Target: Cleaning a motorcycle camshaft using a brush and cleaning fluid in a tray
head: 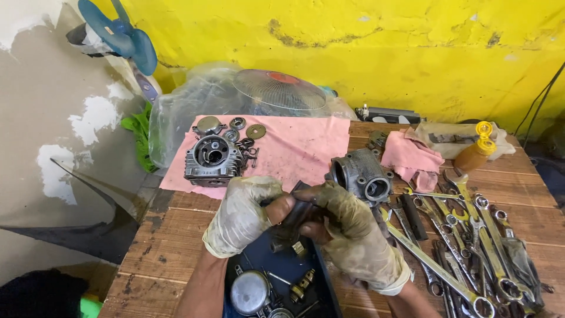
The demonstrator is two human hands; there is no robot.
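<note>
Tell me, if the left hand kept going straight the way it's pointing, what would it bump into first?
The left hand points right, toward the right hand. It would meet the small dark part that both hands already hold between them, then the right hand just behind it. Depth is hard to judge here.

dark part (pixel 292 219) mostly hidden between gloved hands, spanners (pixel 471 247) cut off at bottom edge

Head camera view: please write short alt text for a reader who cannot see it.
Two gloved hands, left hand and right hand, hold a small dark part above a wooden table. Wrenches lie right; a finned engine cylinder sits on pink cloth.
</note>
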